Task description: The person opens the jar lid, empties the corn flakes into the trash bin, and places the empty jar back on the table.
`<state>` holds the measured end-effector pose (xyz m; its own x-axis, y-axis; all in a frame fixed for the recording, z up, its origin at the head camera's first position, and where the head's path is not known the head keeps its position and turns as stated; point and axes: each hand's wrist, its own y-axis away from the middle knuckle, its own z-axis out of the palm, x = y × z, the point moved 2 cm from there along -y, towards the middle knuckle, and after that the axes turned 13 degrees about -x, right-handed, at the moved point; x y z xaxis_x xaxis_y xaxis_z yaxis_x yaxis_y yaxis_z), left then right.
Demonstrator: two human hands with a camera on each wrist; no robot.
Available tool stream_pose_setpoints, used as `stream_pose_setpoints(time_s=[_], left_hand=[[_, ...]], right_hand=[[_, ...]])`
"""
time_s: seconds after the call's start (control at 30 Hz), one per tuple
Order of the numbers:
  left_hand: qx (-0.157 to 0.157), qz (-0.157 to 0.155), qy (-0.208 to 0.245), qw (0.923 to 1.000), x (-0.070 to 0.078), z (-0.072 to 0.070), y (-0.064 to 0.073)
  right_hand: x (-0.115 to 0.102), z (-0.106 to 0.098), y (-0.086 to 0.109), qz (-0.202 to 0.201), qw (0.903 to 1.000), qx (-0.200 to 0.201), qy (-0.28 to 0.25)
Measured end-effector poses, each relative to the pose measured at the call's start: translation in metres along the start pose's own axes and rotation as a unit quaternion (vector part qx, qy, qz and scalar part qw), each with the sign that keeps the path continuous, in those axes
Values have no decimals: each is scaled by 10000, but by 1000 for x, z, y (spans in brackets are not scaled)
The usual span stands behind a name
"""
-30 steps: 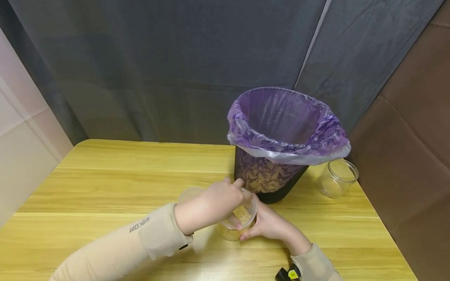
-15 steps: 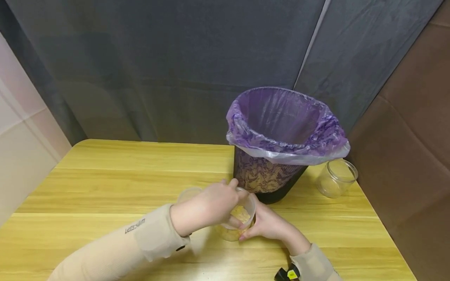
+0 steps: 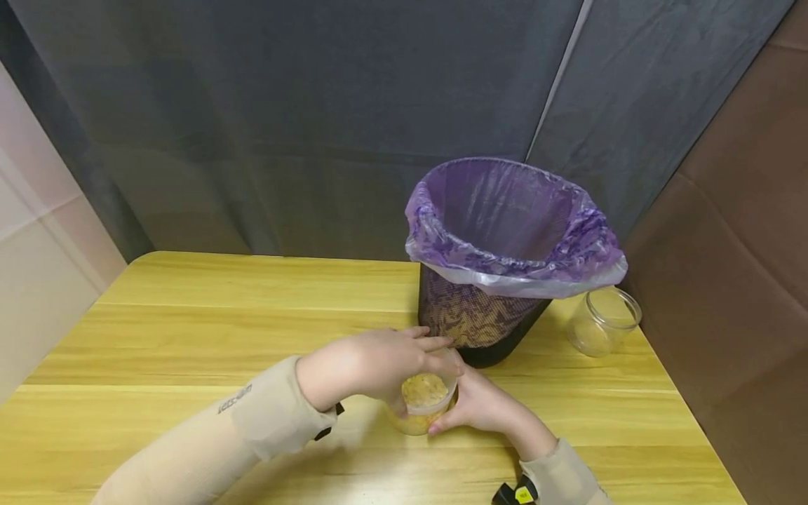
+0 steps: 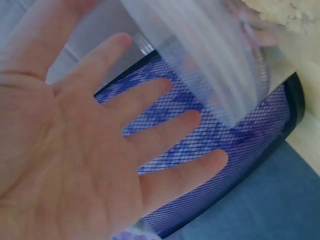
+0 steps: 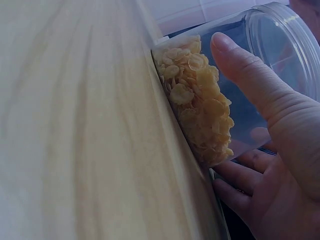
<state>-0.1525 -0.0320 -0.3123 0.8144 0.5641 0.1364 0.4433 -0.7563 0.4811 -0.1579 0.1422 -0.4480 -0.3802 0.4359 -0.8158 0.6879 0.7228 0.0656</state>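
Note:
My right hand holds a clear plastic jar upright on the table, its thumb along the near side and its fingers round the far side. Pale yellow cornflakes fill the lower part of the jar. Over the jar's mouth is my left hand, palm towards it, with fingers straight and spread. In the left wrist view, frosted translucent plastic lies at the mouth behind those fingers. I cannot tell whether it is a lid or the jar's own rim.
A mesh bin lined with a purple bag stands just behind the jar. To its right is another clear jar. The wooden table meets a grey curtain at the back; a brown panel borders its right.
My left hand's fingers have straightened and lifted off the jar's rim, uncovering more of the cornflakes. A round translucent thing left of it is now hidden. My right hand keeps its hold.

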Motion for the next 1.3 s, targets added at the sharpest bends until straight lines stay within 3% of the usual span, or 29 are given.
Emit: stream_pose_setpoints(time_s=[0.27, 0.47, 0.67, 0.93, 1.13, 1.3], left_hand=[[-49, 282, 89, 9996, -3, 3, -4], [36, 283, 127, 9995, -3, 5, -5], [261, 163, -25, 9995, -3, 7, -8], [706, -297, -215, 9968, -1, 9, -12], [1107, -359, -434, 9923, -2, 14, -15], [1265, -467, -577, 9892, -3, 18, -17]], right_hand=[[1, 0, 0, -71, 9999, 72, -31], [2, 0, 0, -73, 9999, 93, 21], [2, 0, 0, 7, 9999, 103, -51], [2, 0, 1, -43, 9996, 42, -260], [3, 0, 2, -150, 9996, 21, -249], [3, 0, 1, -121, 9994, 90, -312]])
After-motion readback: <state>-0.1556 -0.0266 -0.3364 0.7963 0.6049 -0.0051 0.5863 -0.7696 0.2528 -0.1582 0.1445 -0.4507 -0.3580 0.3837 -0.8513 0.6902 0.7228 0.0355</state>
